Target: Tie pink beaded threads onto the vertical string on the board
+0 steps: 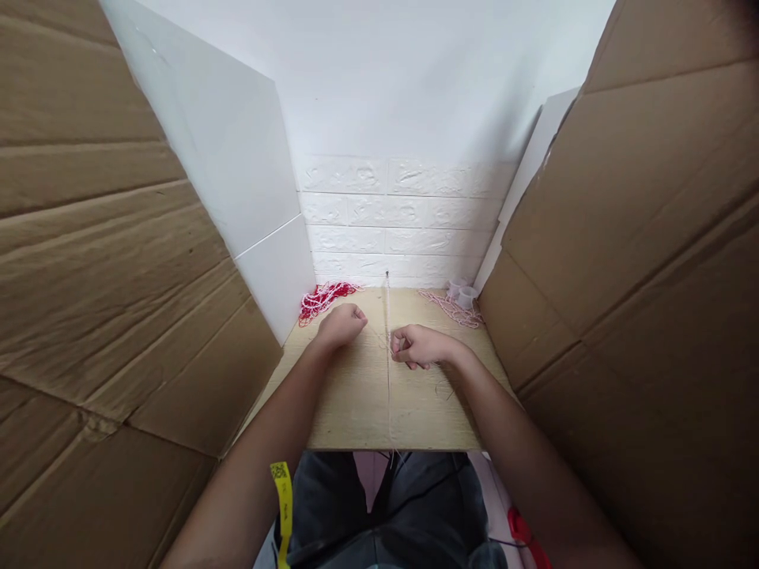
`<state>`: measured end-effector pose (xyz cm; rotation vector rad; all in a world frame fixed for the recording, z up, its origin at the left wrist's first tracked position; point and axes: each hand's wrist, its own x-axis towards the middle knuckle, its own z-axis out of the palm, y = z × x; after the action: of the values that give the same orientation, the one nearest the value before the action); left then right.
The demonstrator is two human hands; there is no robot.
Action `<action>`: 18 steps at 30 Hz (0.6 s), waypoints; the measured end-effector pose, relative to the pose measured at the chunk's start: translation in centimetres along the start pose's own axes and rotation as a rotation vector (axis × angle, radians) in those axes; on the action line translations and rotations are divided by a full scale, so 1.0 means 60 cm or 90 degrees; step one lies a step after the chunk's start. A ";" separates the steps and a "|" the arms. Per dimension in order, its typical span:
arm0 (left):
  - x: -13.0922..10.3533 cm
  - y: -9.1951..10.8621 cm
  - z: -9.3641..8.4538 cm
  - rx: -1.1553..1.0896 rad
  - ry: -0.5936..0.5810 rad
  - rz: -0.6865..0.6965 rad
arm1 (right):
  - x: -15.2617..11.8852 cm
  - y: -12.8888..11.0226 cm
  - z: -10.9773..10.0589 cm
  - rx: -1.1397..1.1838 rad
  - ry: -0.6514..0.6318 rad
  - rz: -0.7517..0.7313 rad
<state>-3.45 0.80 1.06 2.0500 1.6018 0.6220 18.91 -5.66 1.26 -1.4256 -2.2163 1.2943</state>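
Observation:
A pale cord [388, 395] runs taut from a small nail [387, 273] in the wall, down the middle of the wooden board and over its front edge. My left hand [344, 325] is closed in a pinch left of the cord. From its fingertips a thin thread [378, 335] slants toward the cord. My right hand [418, 346] is just right of the cord, thumb and index finger pinched on fine thread beside it. Where exactly the thread passes around the cord is too fine to make out. Loose dark thread ends lie below my right hand.
Red and white cords [326, 299] are heaped at the board's back left. Pink cord [454, 307] and small clear plastic cups [466, 296] sit at the back right. Tall cardboard panels [100, 237] wall in both sides. A yellow tag strip [285, 506] hangs near my left forearm.

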 end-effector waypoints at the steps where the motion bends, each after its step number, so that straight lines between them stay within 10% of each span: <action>1: 0.002 -0.002 0.001 0.012 0.017 -0.014 | 0.000 0.000 0.000 0.002 -0.001 0.002; 10: 0.001 0.007 -0.005 -0.212 0.061 -0.020 | 0.007 0.012 0.001 0.020 -0.007 0.004; 18: -0.006 0.028 -0.020 -0.732 -0.139 -0.115 | 0.002 0.003 0.003 0.063 -0.004 0.048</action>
<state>-2.96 0.21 3.03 1.0503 0.9003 0.9162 18.86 -5.62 0.95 -1.4837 -2.0904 1.4133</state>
